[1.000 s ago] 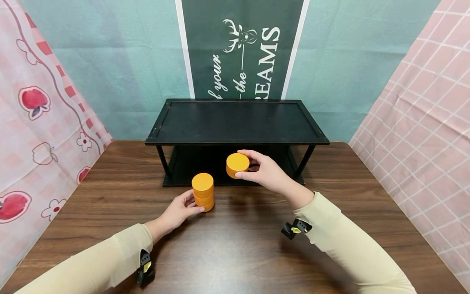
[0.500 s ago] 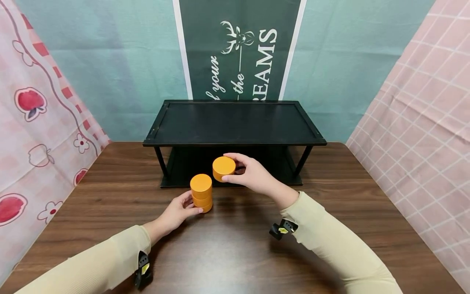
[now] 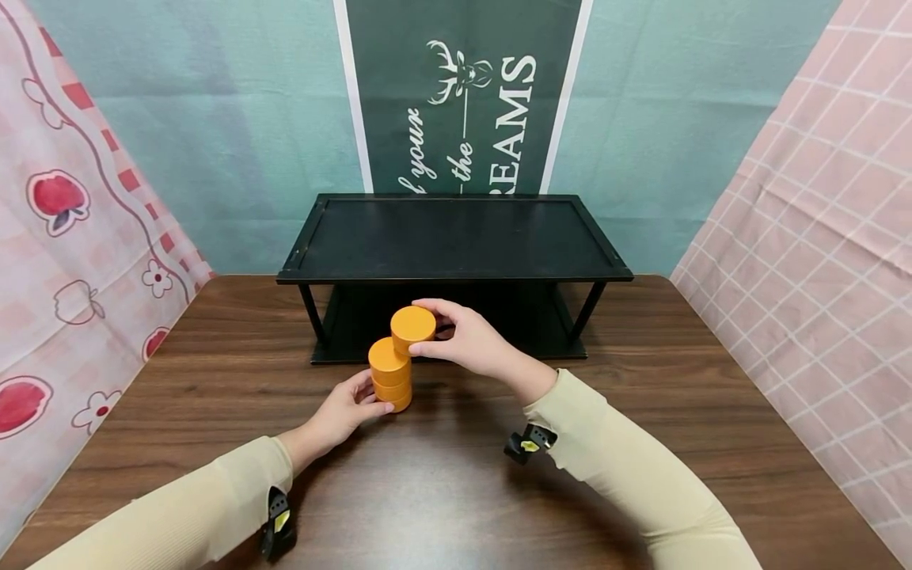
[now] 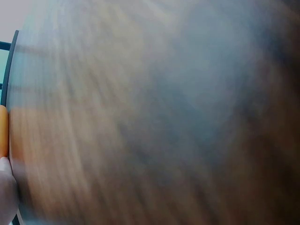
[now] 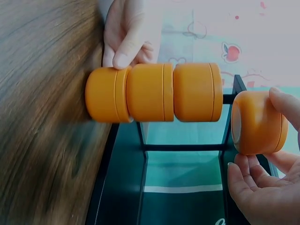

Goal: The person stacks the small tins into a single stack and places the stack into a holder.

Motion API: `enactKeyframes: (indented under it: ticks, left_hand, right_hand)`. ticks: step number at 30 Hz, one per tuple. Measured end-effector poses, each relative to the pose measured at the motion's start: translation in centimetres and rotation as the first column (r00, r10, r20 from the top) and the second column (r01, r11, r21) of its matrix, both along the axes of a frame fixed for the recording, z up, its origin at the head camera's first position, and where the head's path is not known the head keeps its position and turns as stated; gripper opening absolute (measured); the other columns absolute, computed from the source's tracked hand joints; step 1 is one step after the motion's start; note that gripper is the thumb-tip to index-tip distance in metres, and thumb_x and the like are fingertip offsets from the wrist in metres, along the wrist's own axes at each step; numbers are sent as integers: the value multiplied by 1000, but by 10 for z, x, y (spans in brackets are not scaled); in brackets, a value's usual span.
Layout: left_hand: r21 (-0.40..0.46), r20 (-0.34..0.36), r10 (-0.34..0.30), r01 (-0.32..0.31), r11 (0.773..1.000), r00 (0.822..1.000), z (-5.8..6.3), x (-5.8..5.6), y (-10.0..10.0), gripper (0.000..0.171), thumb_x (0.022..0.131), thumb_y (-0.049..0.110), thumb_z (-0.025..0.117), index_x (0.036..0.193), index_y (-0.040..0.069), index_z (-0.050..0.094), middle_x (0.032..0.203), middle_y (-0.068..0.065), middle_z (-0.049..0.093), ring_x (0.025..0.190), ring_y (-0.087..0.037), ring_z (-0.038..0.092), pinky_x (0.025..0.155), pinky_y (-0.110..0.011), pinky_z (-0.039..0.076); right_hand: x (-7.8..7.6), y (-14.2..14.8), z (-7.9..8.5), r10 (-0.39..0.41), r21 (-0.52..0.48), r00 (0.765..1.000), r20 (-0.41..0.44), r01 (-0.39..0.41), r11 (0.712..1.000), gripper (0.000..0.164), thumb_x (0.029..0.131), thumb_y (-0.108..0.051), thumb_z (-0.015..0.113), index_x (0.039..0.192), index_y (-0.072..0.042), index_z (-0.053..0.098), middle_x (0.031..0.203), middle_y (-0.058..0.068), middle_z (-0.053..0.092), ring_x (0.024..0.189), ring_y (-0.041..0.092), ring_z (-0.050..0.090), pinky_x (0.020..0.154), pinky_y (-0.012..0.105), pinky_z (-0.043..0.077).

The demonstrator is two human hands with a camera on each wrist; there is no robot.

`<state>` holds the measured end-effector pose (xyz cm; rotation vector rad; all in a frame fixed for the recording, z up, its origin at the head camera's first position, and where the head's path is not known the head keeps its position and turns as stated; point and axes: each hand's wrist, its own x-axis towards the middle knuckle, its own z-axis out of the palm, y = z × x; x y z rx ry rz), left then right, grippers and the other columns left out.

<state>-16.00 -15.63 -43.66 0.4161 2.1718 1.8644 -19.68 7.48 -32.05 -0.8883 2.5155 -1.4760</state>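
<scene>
With our right hand, opened only as wide as its load, we pinch a single orange jar between thumb and fingers. Left of that hand and lower, our left hand curls thumb and fingers about the foot of a three-jar stack; the black shelf stands beyond both hands.

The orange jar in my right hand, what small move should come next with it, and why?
Probably ease the orange jar slightly to your left, centring it over the three-jar stack. The right wrist view shows it above the stack's top but off to one side, with a gap between them, while your left hand holds the stack low down.
</scene>
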Motion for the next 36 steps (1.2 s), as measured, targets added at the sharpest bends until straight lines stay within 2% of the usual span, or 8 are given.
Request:
enactKeyframes:
  ticks: [5,10,15,22,27,32,36]
  left_hand:
    - [-8,0,-4,4,1000,1000,1,1,-2,62,85,5,68,136,-7,36,134,-24,44,124,-33,44,100,-32,39]
    - [-16,-10,-9,9,1000,1000,1,1,-2,61,85,6,68,136,-7,36,133,-24,45,123,-32,44,101,-33,39]
    - [-11,-15,-14,14,1000,1000,1,1,-3,61,85,5,67,136,-8,36,133,-25,45,122,-33,45,100,-32,39]
    - [-13,-16,-13,13,1000,1000,2,1,-4,61,85,5,68,136,-8,36,133,-25,46,122,-33,45,100,-32,39]
    - [-17,-17,-15,15,1000,1000,2,1,-4,61,85,6,68,136,-8,36,133,-24,45,122,-33,45,101,-34,38]
    - [-4,-21,-2,2,1000,1000,2,-1,-3,61,84,4,68,135,-8,38,132,-25,46,122,-33,46,100,-33,39]
    - [7,-10,-10,10,1000,1000,3,-1,-3,64,83,3,69,136,-8,35,134,-25,44,123,-34,44,102,-37,37]
  right_hand:
    - [0,-10,-1,21,3,1000,-3,-21,1000,61,77,-20,78,131,-7,51,115,4,59,97,17,56,88,36,50]
    - [0,-18,-3,23,36,1000,-4,-23,999,61,78,-22,77,131,-9,51,117,2,58,99,16,56,87,28,50]
    - [1,-25,-5,23,54,1000,-3,-23,998,61,78,-22,77,132,-11,51,118,2,57,99,15,56,87,30,50]
    - [2,-30,-8,45,48,999,-12,-44,998,62,78,-20,77,132,-8,50,119,3,57,99,16,56,88,34,50]
    - [3,-30,-7,36,61,999,4,-36,997,62,79,-21,76,133,-11,49,121,2,56,100,16,55,89,37,49]
    - [2,-29,-8,46,73,999,11,-47,996,66,80,-23,75,137,-10,44,123,3,55,104,16,53,91,35,48]
    - [0,-20,-15,45,79,998,36,-47,996,72,80,-24,75,140,-9,39,129,4,52,111,16,52,93,36,46]
